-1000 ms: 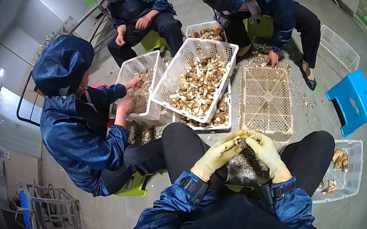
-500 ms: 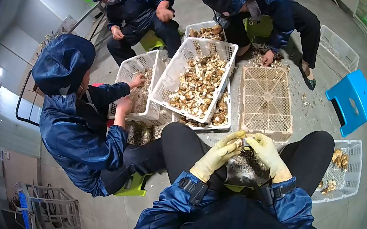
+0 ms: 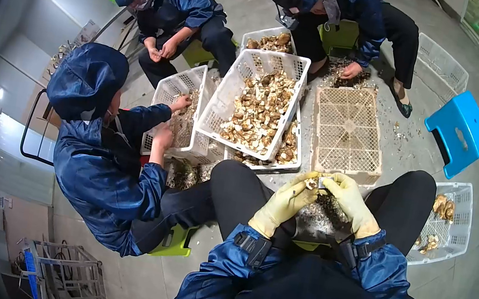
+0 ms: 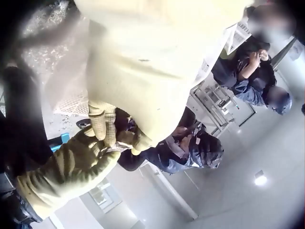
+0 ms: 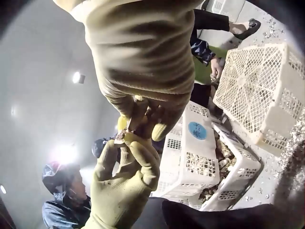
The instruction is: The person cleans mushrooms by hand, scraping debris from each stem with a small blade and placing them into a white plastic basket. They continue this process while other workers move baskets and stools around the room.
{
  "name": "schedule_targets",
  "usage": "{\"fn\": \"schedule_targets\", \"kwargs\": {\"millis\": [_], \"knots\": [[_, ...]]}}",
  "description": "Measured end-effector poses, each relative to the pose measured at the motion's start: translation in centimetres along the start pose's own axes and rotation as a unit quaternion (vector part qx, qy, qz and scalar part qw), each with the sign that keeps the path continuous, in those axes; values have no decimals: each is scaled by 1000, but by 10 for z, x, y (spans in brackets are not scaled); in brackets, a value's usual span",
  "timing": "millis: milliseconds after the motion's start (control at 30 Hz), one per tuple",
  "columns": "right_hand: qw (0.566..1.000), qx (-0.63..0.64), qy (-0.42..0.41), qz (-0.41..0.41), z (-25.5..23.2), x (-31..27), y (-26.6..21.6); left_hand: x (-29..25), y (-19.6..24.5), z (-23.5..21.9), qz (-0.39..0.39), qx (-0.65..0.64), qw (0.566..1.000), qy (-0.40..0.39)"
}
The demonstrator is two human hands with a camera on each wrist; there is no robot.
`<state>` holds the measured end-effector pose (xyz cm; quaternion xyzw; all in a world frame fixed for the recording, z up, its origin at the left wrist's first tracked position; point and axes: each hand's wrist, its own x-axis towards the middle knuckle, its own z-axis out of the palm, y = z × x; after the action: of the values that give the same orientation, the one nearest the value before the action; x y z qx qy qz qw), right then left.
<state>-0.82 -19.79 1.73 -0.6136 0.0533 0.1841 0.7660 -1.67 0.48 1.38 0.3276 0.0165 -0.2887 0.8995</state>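
Head view: the hands (image 3: 282, 205) (image 3: 351, 201) are partly hiding a small piece (image 3: 311, 185) whose details we are not resolving; the top edge is cutting off one person (image 3: 362, 6).

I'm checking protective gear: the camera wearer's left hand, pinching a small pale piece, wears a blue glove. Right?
Not blue: the head view shows the camera wearer's left hand, pinching a small pale piece, in a pale yellow glove.

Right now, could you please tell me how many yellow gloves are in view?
2: one on the left hand, which holds a small pale piece, and one on the right hand, close beside it. Any others would be hidden.
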Motion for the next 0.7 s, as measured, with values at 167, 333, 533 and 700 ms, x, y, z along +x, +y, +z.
{"fn": "schedule_targets", "kwargs": {"millis": [167, 333, 533, 700], "knots": [[999, -52, -8, 3, 4, -2, -4, 2, -1, -1, -7, 90, 994, 59], [999, -4, -37, -6, 7, -5, -6, 6, -1, 1, 26, 201, 978, 42], [999, -41, 6, 13, 3, -2, -5, 0, 1, 6, 18, 68, 997, 43], [999, -10, -34, -9, 6, -5, 0, 3, 1, 7, 56, 269, 961, 39]]}}
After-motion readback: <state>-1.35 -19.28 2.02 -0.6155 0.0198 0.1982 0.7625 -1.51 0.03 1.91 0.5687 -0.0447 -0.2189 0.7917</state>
